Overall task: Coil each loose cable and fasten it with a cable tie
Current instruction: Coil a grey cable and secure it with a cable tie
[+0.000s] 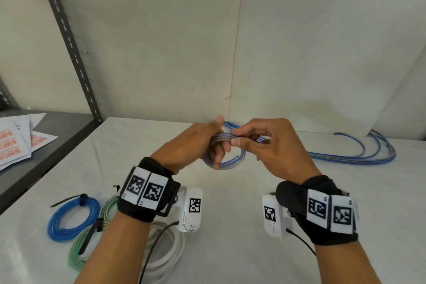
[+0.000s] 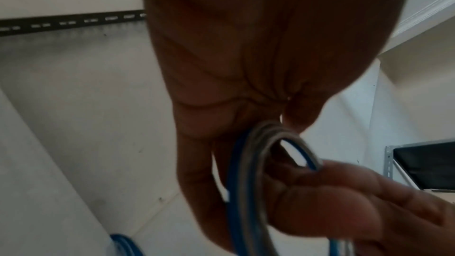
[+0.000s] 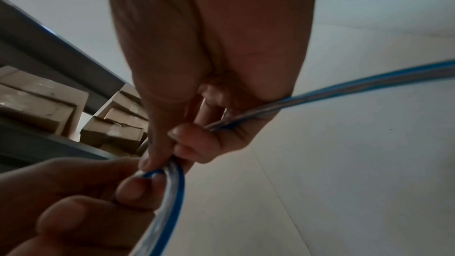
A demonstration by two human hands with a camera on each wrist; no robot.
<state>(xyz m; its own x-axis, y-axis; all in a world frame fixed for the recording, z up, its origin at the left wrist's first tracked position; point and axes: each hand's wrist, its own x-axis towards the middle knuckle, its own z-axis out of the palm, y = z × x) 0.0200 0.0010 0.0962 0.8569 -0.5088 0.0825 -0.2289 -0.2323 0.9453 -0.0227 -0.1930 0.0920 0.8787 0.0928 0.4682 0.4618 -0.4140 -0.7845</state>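
Note:
A blue-and-clear cable (image 1: pixel 230 161) is wound into a small coil held above the white table (image 1: pixel 230 226). My left hand (image 1: pixel 207 143) grips the coil, with its fingers through the loops. My right hand (image 1: pixel 258 143) pinches the cable at the top of the coil, thumb and forefinger closed on it. The loose rest of the cable (image 1: pixel 359 157) trails off to the right across the table. In the left wrist view the coil (image 2: pixel 248 172) hangs from my fingers. In the right wrist view the cable (image 3: pixel 344 90) runs out of my right hand toward the right.
Three tied coils lie at the near left: a blue one (image 1: pixel 71 221), a green one (image 1: pixel 92 237) and a white one (image 1: pixel 168 251), the first two with black ties. A grey shelf (image 1: pixel 57 143) with papers (image 1: pixel 16 143) stands at the left. A wall (image 1: pixel 207 41) rises behind the table.

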